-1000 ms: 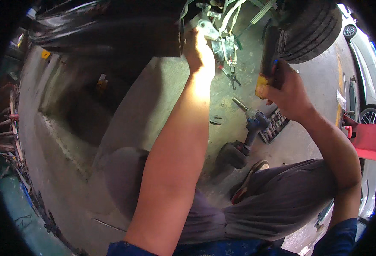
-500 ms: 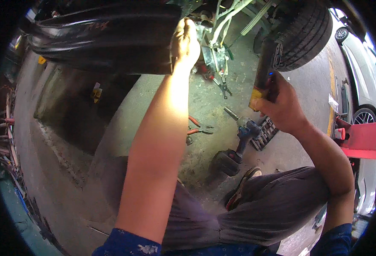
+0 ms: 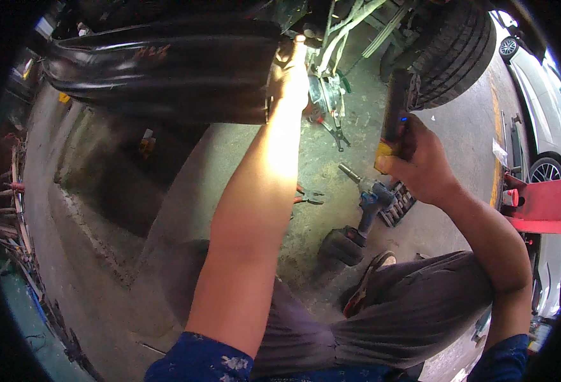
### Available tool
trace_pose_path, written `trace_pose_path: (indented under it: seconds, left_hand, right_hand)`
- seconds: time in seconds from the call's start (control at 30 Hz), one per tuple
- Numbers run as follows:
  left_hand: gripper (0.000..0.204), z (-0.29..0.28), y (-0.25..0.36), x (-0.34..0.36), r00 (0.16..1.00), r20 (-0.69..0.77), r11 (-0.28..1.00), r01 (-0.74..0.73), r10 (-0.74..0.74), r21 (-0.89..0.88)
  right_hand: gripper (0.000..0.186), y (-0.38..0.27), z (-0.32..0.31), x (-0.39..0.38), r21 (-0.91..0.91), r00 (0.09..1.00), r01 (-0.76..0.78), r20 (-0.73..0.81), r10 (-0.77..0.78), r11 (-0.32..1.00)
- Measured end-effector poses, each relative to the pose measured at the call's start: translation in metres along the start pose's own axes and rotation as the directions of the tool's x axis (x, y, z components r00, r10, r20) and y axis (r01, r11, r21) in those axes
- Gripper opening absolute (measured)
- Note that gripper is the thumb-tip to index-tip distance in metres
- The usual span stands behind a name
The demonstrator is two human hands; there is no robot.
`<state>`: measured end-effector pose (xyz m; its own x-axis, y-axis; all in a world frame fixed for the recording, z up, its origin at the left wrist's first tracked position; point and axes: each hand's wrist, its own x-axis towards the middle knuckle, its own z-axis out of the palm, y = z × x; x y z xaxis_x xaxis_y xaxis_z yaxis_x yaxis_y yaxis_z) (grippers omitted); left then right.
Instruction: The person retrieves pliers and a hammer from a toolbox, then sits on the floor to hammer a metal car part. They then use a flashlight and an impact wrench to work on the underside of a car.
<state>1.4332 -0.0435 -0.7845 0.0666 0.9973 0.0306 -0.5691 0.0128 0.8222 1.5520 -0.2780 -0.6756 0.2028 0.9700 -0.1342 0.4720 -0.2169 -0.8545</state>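
My left hand (image 3: 290, 79) is raised beside the right end of a long, glossy black ridged car part (image 3: 165, 70). Its fingers are curled and brightly lit; whatever they grip is hidden. Close to it hang pale cables (image 3: 344, 38) and metal parts. My right hand (image 3: 424, 165) is wrapped round a yellow and black work light (image 3: 390, 137), held upright near the tyre (image 3: 462, 57), and the beam falls on my left hand and forearm. On the floor below are a cordless impact wrench (image 3: 371, 202), a socket set (image 3: 401, 207) and pliers (image 3: 309, 196), partly behind my forearm.
Long-nosed pliers (image 3: 339, 135) lie below the hanging parts. A red metal arm (image 3: 541, 207) juts in at the right, before a white car (image 3: 538, 95). Left of me is a dark patch of floor with a small yellow object (image 3: 146, 143). My bent knee is near the wrench.
My left hand and forearm have shifted slightly right and down in the picture, covering more of the pliers. The black part's end also appears farther right and lower. My right hand still grips the light.
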Motion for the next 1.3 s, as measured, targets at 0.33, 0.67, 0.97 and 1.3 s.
trace_pose_path:
  seconds: [0.33, 0.67, 0.97, 1.3]
  left_hand:
    - [0.091, -0.005, -0.007, 0.017, 0.994, 0.002, 0.703, 0.074, -0.107, 0.708]
    - [0.079, -0.020, -0.021, 0.013, 0.826, 0.271, 0.633, -0.555, 0.494, 0.540]
    - [0.103, -0.003, -0.010, 0.023, 0.992, -0.107, 0.900, 0.100, -0.060, 0.423]
    - [0.102, 0.035, 0.028, -0.027, 0.931, -0.361, 0.979, 0.124, -0.059, 0.161]
  right_hand:
    - [0.038, -0.015, 0.004, -0.003, 0.034, 0.995, -0.098, 0.028, 0.097, 0.995]
    - [0.038, -0.012, 0.000, -0.003, 0.027, 0.999, -0.052, 0.010, 0.052, 0.998]
    - [0.044, -0.008, -0.001, -0.005, 0.019, 0.997, -0.067, 0.033, 0.067, 0.998]
    - [0.037, -0.009, -0.002, -0.010, 0.023, 0.997, -0.079, 0.026, 0.079, 0.997]
